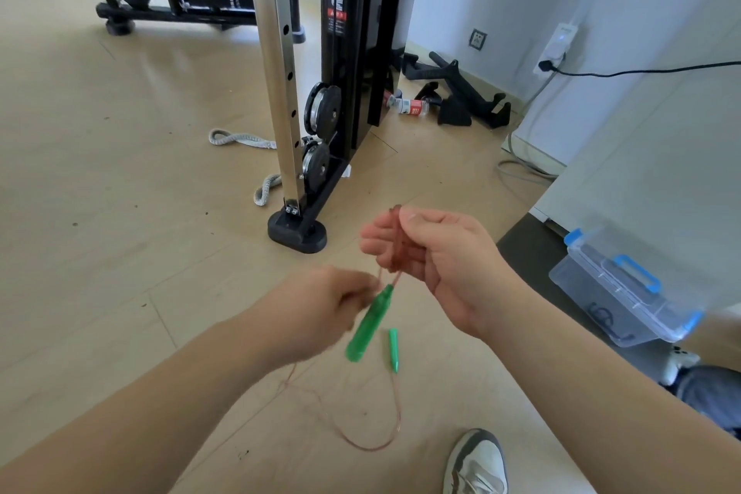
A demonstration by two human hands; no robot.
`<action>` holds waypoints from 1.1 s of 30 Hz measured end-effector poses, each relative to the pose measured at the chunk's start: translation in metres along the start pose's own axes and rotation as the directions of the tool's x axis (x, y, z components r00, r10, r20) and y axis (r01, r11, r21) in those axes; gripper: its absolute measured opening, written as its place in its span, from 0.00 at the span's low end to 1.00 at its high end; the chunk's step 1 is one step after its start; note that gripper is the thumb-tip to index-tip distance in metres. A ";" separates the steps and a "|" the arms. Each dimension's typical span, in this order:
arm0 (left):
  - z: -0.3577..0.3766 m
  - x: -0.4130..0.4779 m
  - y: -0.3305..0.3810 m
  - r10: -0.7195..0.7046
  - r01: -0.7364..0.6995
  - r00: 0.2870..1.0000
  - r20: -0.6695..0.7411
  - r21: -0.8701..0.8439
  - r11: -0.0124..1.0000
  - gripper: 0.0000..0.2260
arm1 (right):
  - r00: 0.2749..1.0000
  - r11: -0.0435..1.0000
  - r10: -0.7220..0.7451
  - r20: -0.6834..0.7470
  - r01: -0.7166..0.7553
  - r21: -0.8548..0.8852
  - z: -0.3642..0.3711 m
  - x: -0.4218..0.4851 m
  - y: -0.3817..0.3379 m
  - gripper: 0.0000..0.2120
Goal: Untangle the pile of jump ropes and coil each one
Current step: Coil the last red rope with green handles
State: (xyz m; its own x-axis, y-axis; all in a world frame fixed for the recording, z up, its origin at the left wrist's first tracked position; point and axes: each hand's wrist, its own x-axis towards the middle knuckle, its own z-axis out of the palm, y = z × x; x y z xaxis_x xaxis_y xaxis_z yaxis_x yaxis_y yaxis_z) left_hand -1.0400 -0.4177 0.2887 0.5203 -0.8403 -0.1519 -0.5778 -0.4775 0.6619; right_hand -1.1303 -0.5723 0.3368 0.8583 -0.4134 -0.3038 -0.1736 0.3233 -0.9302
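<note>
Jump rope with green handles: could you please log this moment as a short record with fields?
jump rope: reddish, partly coiled, the rest trailing in a loop on the floor
right grip: holds the coiled strands
left grip: fingers curled by the near handle's top; blurred, so contact is unclear
near green handle: hangs tilted just below the hands
far green handle: lower, apparently lying on the floor
nearby: clear storage box with blue latches, shoe
</note>
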 end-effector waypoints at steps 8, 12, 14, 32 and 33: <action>-0.021 -0.004 0.023 0.124 -0.176 0.961 -0.247 -0.199 0.964 0.04 | 0.958 0.496 -0.254 0.133 0.247 -0.832 -0.016 0.010 0.019 0.18; -0.035 0.003 0.000 0.049 -0.177 0.912 -0.407 -0.286 0.942 0.03 | 0.987 0.849 0.035 0.154 0.052 -0.526 -0.009 0.001 0.005 0.16; -0.029 0.006 -0.009 0.014 -0.098 0.947 -0.320 -0.247 0.964 0.06 | 0.983 0.929 0.067 0.174 0.002 -0.369 -0.007 -0.002 0.000 0.16; -0.036 0.000 0.003 0.032 -0.145 0.914 -0.403 -0.254 0.956 0.05 | 0.994 0.833 0.024 0.111 0.041 -0.552 -0.013 0.006 0.011 0.14; -0.035 0.003 -0.004 0.002 -0.109 0.922 -0.388 -0.254 0.961 0.06 | 0.988 0.869 0.055 0.142 0.022 -0.495 -0.012 0.004 0.009 0.14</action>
State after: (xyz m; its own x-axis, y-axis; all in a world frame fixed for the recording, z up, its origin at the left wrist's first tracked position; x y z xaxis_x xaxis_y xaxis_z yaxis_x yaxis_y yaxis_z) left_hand -1.0139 -0.4096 0.3112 0.7223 -0.6760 0.1461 -0.4521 -0.3016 0.8394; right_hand -1.1341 -0.5817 0.3248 0.9071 -0.2702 -0.3227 -0.3707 -0.1497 -0.9166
